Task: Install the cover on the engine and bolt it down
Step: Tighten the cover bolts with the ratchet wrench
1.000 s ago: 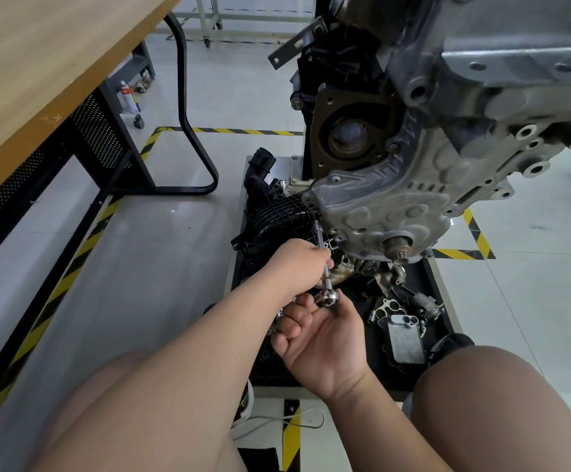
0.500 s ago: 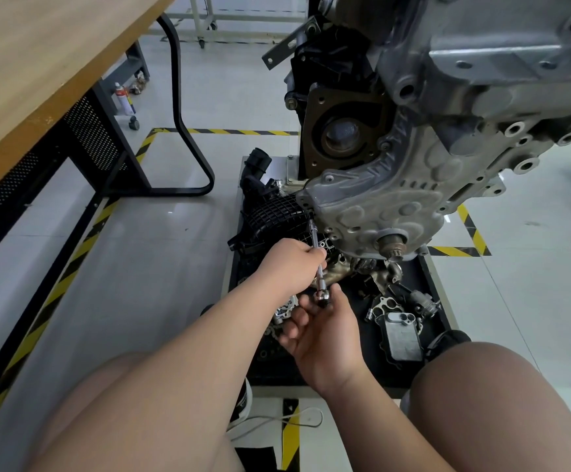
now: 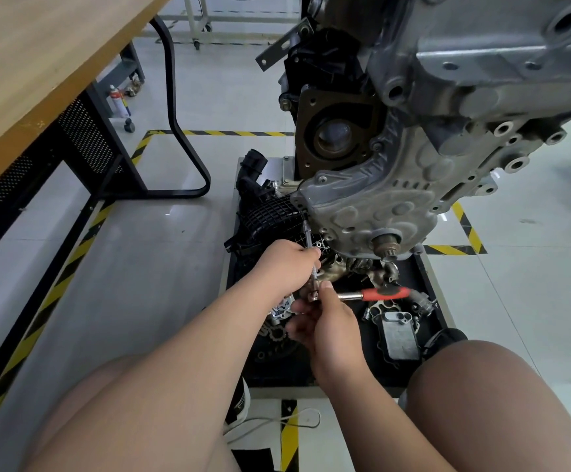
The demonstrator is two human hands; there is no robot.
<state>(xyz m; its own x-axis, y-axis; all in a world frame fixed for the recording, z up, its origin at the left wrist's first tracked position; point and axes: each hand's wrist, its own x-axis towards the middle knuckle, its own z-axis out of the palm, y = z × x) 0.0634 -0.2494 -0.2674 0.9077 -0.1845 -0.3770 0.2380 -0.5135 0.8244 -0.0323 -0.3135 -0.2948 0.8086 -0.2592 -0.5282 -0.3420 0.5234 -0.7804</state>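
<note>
Fingers of the left hand (image 3: 287, 267) are curling round the slim steel extension bar (image 3: 308, 235), steadying it while its tip is reaching up to the lower left edge of the grey cast-metal cover (image 3: 372, 212). The right hand (image 3: 328, 321) is pinching the head of the red-handled ratchet (image 3: 384, 294) at the bar's lower end. The cover is sitting flat against the grey engine (image 3: 481, 63), above the black parts tray (image 3: 393, 373). It is looking rigid and heavy; the smooth bar is probably slippery, so gripping mid-shaft seems wise.
</note>
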